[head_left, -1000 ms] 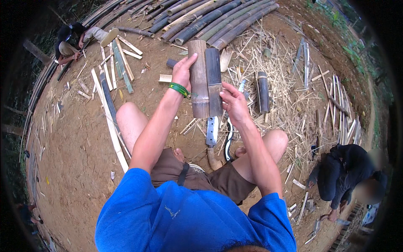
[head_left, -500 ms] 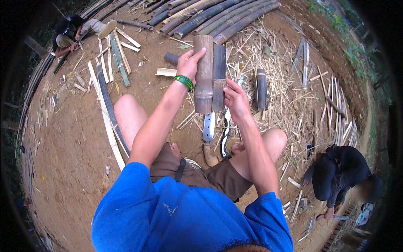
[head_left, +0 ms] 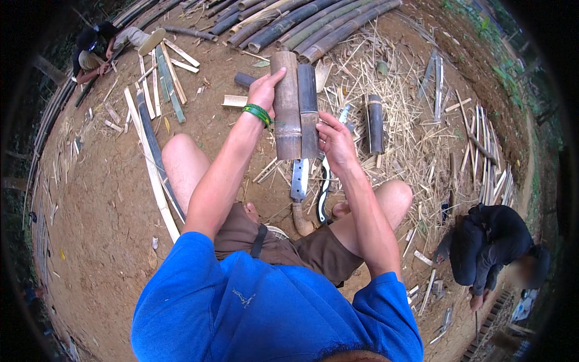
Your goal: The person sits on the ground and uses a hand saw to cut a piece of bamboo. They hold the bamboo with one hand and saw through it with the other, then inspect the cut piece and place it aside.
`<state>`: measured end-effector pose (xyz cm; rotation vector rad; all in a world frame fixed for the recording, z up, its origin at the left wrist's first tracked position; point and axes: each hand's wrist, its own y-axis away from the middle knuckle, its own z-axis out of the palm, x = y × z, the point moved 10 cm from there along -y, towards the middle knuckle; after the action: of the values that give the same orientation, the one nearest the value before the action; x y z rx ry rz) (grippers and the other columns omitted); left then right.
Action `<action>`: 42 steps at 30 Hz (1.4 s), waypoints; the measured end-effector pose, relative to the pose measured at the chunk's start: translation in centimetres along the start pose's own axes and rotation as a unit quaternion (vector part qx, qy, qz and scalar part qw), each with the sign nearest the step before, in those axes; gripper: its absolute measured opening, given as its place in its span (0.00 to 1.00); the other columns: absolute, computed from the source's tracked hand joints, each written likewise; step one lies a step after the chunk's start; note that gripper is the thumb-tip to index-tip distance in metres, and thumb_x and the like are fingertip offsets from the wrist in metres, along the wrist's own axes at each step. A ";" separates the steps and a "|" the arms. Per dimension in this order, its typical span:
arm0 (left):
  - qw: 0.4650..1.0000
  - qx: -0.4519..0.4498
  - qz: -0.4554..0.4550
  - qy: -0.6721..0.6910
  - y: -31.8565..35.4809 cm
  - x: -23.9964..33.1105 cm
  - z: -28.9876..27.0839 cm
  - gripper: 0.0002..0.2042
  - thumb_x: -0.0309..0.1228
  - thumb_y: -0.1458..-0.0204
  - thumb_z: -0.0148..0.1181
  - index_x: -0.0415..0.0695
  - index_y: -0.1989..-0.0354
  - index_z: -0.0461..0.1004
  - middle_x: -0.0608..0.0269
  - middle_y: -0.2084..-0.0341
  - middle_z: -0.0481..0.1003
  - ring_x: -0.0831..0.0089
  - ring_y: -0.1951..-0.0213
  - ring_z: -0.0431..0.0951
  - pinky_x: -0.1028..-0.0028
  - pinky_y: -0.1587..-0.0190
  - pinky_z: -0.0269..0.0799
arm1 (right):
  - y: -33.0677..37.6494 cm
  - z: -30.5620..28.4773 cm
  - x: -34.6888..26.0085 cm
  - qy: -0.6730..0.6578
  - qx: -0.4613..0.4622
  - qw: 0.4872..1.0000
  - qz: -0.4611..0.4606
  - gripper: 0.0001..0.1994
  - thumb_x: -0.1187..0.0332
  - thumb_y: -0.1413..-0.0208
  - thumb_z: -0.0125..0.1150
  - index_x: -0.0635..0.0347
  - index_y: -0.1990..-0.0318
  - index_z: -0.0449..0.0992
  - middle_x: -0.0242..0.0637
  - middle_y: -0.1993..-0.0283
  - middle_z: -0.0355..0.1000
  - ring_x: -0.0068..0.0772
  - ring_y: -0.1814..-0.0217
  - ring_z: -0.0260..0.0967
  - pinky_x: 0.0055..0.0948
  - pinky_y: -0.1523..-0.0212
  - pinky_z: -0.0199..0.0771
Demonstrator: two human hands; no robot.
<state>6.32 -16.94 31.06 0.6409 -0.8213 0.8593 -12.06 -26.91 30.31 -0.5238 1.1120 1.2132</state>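
My left hand (head_left: pixel 263 96) is wrapped round a wide brown bamboo section (head_left: pixel 286 99), thumb lying across its front. Beside it, upright and touching, is a narrower, darker bamboo section (head_left: pixel 307 90). The fingers of my right hand (head_left: pixel 335 142) close on the lower right edge of that darker section. Both pieces are held up side by side, their lower ends nearly level. Below them on the ground lie a broad-bladed knife (head_left: pixel 300 181) with a curved wooden handle and a saw with a black and white handle (head_left: pixel 322 202). The bamboo pieces hide part of both blades.
Another dark bamboo section (head_left: pixel 375 123) lies among straw-like shavings (head_left: pixel 410 142) to the right. Split bamboo strips (head_left: pixel 151 157) lie left of my knee; long poles (head_left: pixel 319 30) are stacked at the far side. One person (head_left: pixel 491 247) crouches at lower right, another (head_left: pixel 96 51) sits far left.
The two bamboo sections have shifted slightly left, still side by side in my hands. The crouching person's hands at lower right have moved.
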 end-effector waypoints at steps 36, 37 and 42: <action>0.950 0.133 0.176 -0.221 3.5 3.6 0.6 0.24 0.46 0.50 0.68 0.31 0.62 0.77 0.52 0.70 0.81 0.67 0.67 0.80 0.68 0.62 0.73 | 0.8 3.1 0.9 0.069 -0.022 0.988 -0.135 0.24 0.74 0.37 0.62 0.62 0.37 0.59 0.42 0.54 0.79 0.25 0.55 0.76 0.26 0.54 0.78; 0.940 0.148 0.184 -0.247 3.7 3.9 0.6 0.25 0.46 0.51 0.67 0.31 0.63 0.77 0.50 0.70 0.81 0.65 0.67 0.80 0.67 0.61 0.74 | 0.9 3.1 0.9 0.071 -0.019 0.988 -0.137 0.24 0.74 0.37 0.61 0.62 0.37 0.59 0.42 0.54 0.79 0.25 0.55 0.76 0.26 0.54 0.78; 0.913 0.175 0.214 -0.301 3.8 4.4 0.8 0.27 0.48 0.52 0.66 0.29 0.63 0.78 0.42 0.68 0.81 0.58 0.65 0.81 0.62 0.57 0.74 | 0.7 3.0 0.9 0.086 -0.013 0.984 -0.157 0.24 0.75 0.37 0.60 0.62 0.37 0.58 0.42 0.54 0.78 0.25 0.54 0.76 0.26 0.53 0.78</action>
<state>4.55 -13.90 35.74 1.0956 -1.4169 1.2490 -11.61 -23.75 30.94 -0.8038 1.1106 0.9211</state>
